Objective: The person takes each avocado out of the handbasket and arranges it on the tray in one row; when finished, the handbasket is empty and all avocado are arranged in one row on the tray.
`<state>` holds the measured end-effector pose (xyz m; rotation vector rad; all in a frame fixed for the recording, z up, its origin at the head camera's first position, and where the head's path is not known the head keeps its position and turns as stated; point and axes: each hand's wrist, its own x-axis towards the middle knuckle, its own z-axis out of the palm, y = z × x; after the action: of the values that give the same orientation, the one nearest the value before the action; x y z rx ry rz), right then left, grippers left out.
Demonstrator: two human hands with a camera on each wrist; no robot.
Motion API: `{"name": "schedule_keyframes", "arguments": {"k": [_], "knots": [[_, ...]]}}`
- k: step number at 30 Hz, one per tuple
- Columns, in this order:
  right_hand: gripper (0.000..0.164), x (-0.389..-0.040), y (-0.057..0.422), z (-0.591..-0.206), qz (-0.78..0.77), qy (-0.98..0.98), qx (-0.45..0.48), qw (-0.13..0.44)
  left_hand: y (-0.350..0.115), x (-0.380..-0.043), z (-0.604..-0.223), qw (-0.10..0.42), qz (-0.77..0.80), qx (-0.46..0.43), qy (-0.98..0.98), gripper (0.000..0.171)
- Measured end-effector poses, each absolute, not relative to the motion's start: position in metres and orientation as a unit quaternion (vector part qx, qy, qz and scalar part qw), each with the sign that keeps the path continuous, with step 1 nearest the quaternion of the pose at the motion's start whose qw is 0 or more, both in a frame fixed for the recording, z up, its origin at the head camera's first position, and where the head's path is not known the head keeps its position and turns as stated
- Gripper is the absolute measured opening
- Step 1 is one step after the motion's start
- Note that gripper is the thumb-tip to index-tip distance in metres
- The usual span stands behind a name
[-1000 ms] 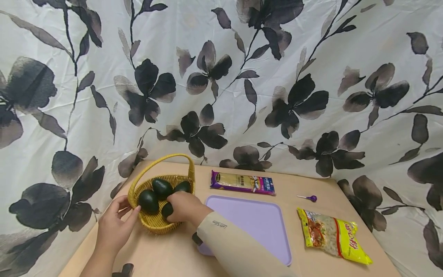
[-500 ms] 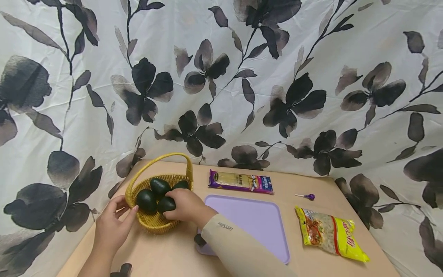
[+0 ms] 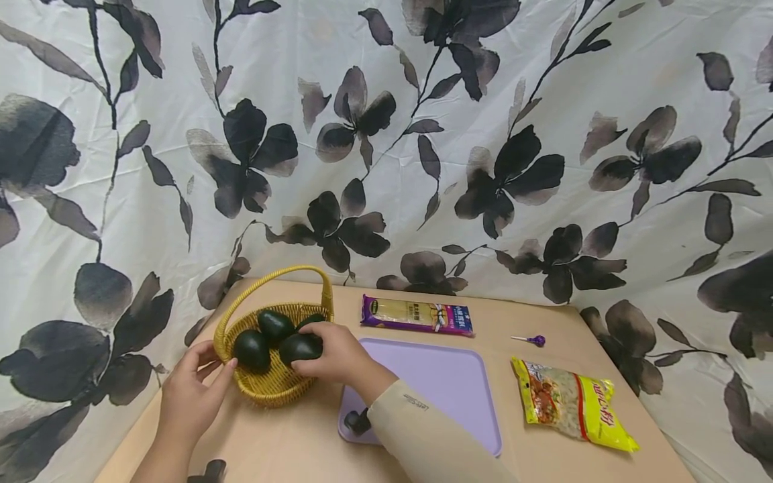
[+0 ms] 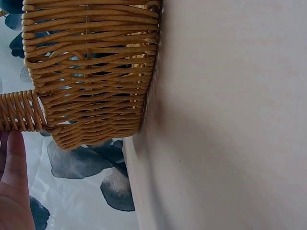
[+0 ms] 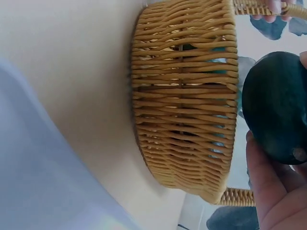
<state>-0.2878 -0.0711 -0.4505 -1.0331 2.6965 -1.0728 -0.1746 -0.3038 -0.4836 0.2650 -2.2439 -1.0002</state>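
A yellow woven basket [image 3: 272, 397] with a tall arched handle stands at the left of the table. Inside it lie dark green avocados, one at the left [image 3: 251, 350] and one behind [image 3: 276, 325]; a third is partly covered by my right hand [image 3: 343, 357]. That hand grips another avocado [image 5: 276, 108], which the right wrist view shows raised beyond the basket's rim. My left hand [image 3: 192, 394] holds the basket at the foot of its handle, thumb and fingers on either side. In the left wrist view, its fingers [image 4: 14, 160] reach the handle [image 4: 19, 111].
A lilac tray [image 3: 431, 379] lies right of the basket, partly under my right sleeve. Behind it is a purple packet of pasta [image 3: 417, 315]. Farther right are a purple lollipop [image 3: 536, 341] and a yellow food bag [image 3: 570, 404]. A floral cloth hangs behind the table.
My right hand has lifted the avocado from low in the basket and drawn it up and slightly rightward. My left hand keeps its hold on the basket. The head view has shifted slightly.
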Motion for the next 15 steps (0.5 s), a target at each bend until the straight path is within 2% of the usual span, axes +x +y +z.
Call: {"name": "schedule_keyframes", "arguments": {"k": [7, 15], "knots": [[0.049, -0.285, -0.056, -0.450, -0.396, 0.861, -0.319, 0.021, -0.305, -0.175, -0.485, 0.331, -0.387, 0.090, -0.856, 0.051], [0.059, -0.286, -0.038, -0.456, -0.399, 0.861, -0.315, 0.001, -0.304, -0.175, -0.484, 0.323, -0.388, 0.108, -0.856, 0.051]]}}
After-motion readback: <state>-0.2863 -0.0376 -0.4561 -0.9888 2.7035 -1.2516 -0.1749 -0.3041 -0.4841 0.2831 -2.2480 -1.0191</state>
